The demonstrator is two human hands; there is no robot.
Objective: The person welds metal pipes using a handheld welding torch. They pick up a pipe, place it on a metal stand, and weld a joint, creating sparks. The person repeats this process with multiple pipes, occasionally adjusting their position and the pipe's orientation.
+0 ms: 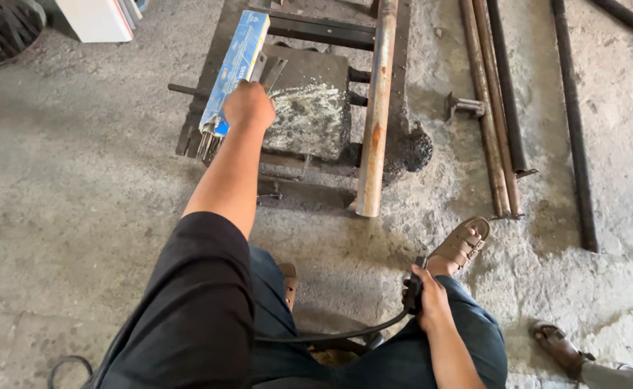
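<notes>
Black sleeve (187,310), rough concrete floor (79,187), rusty pipes (493,108)

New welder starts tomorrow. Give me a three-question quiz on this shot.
1. True or false: the left hand is at a blue box of rods.
2. What does the right hand hold?
A. a hammer
B. a black tool on a cable
C. a brush
3. Name the rusty thing that lies across the right side of the metal frame.

Key: 1 true. 2 B. 3 a pipe.
</notes>
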